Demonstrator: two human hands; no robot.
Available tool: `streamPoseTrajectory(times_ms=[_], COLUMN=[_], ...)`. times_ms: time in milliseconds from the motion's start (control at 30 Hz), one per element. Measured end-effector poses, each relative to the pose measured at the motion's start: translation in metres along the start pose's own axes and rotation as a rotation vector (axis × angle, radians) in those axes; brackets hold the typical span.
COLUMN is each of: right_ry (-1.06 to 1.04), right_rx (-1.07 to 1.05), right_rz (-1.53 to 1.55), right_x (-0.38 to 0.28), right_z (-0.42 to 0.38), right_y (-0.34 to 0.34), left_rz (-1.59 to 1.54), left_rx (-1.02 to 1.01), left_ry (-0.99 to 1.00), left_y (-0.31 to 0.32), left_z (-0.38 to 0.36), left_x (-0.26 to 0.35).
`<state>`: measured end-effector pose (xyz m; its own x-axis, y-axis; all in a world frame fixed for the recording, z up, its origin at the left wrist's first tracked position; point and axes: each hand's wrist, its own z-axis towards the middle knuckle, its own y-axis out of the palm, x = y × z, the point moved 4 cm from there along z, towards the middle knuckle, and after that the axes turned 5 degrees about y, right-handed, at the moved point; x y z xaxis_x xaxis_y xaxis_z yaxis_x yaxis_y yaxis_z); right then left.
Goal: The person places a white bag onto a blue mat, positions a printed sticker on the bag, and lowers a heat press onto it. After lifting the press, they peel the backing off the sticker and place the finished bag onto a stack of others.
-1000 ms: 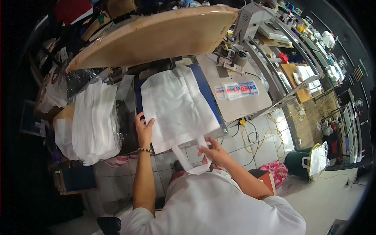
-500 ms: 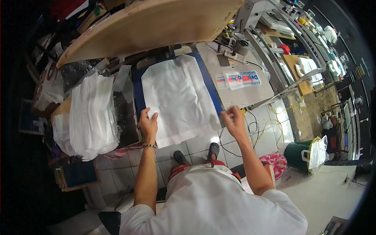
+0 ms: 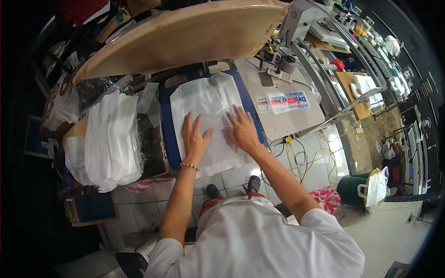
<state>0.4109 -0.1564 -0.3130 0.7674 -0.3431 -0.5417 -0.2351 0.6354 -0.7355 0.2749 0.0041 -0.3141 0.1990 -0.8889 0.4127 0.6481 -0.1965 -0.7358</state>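
Note:
A white fabric bag lies flat on a blue board, its near edge hanging past the board's front. My left hand, with a beaded bracelet at the wrist, rests on the left part of the bag, fingers spread. On the right part, my right hand lies with its fingers apart too. Neither hand grips anything. Soft wrinkles run across the fabric between and above the hands.
To the left is a stack of white bags. A large framed screen tilts over the far side. On the right, a pale table bears printed transfer sheets, a power strip and mugs. Cables trail across the floor.
Both hands have moved inward from the bag's side edges onto its surface. Their fingers have spread out. The bag's top looks slightly lower in view.

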Motion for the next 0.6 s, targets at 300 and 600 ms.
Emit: streamPoseTrajectory(times_ms=[300,600], right_ry=[-0.067,0.558], right_rx=[-0.083,0.041], right_rz=[-0.094,-0.451], right_x=[0.016,0.262], right_z=[0.012,0.028], right_y=[0.020,0.007], left_rz=[0.353,0.093], left_rx=[-0.273,-0.352], left_ry=[-0.050,0.050], left_y=[0.040,0.064], left_z=[-0.010,0.053], left_x=[-0.008,0.054])
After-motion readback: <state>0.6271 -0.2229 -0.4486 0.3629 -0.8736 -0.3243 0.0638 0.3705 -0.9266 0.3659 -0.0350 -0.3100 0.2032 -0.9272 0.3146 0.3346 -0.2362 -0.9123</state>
